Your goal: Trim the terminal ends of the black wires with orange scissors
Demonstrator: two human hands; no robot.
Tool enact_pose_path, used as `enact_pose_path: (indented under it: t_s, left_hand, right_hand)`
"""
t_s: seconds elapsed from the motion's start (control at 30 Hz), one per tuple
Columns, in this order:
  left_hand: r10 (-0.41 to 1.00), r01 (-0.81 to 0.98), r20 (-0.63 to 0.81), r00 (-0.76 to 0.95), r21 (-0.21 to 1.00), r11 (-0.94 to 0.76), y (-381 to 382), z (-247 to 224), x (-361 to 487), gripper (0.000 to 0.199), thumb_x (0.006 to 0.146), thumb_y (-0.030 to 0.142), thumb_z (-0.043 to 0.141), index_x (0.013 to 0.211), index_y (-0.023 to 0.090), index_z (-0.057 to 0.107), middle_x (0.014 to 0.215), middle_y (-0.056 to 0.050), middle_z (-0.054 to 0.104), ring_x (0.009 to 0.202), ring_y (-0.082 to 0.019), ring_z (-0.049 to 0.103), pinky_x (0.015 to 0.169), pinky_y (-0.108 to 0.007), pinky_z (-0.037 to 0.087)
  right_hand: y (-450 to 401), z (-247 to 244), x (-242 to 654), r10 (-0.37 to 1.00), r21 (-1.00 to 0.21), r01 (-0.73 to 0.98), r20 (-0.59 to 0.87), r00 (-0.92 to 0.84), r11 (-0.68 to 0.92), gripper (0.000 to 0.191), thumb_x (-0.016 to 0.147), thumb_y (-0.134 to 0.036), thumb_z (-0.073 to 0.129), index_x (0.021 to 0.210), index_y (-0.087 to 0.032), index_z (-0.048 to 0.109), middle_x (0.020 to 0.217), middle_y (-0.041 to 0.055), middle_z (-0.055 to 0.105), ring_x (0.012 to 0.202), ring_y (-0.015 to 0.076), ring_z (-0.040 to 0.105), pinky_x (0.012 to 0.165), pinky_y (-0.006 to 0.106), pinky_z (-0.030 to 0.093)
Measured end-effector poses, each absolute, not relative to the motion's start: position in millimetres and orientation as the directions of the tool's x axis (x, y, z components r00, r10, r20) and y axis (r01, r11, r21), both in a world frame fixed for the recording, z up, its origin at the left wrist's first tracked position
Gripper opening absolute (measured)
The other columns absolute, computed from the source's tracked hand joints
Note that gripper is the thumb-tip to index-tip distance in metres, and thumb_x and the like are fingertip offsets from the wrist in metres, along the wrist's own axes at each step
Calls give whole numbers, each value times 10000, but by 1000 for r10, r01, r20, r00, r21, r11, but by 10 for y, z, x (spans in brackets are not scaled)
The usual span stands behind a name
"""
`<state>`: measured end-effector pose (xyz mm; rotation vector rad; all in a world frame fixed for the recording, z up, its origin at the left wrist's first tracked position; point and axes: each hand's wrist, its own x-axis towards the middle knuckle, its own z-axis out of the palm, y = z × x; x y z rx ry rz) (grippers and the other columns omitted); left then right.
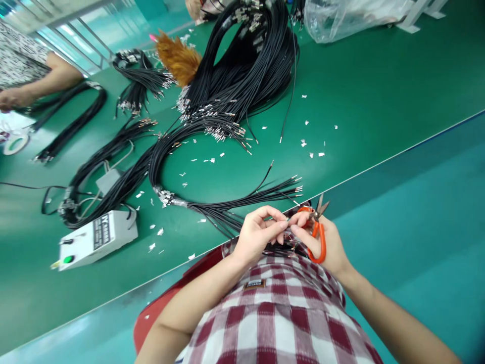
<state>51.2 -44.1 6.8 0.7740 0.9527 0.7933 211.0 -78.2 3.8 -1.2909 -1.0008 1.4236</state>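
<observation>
My left hand (261,230) is closed in a pinch at the table's front edge, its fingertips on a thin wire end too small to make out fully. Close against it, my right hand (328,242) carries orange-handled scissors (319,236), the blades pointing up and apart, while its thumb and finger meet near the same wire end. Under my hands, black cables (282,249) lie over my checked apron (273,313). A bundle of black cables (215,206) with bare tips runs along the table just beyond my left hand.
Big coils of black cable (261,65) lie at the back beside a brown feather duster (177,58). A white box with a green button (100,240) stands at left. White scraps (303,143) are scattered about. Another person's arm (49,83) reaches in at far left.
</observation>
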Motion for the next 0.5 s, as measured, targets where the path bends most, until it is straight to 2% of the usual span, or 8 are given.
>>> enact_pose_path:
  t_s: [0.1,0.4,0.5]
  left_hand:
    - [838,-241,-401,370,830,503,-432,56,498,282,774,344,782,836,139,599,573,41,571,446,-52,500,449,-176,317]
    - [853,-287,-373,365,827,484,-438,9,525,276,837,358,712,823,146,537,735,10,611,459,-62,559,441,-186,336]
    - [865,-316,-351,357,826,466,-445,-19,521,244,853,332,698,830,149,538,829,-4,615,514,-61,569,475,-196,362]
  right_hand:
    - [-797,2,2094,968,-959,-138,-249,-14,-249,292,795,-374,751,777,-217,506,889,27,640,749,167,598,729,324,494]
    - [-823,-65,2111,969,-959,-143,-243,-35,-246,296,816,-404,743,805,-212,518,887,21,634,769,157,608,731,300,486]
    - [-838,-31,2137,966,-958,-129,-251,-64,-258,329,806,-450,752,799,-200,538,811,6,615,712,132,593,694,266,477]
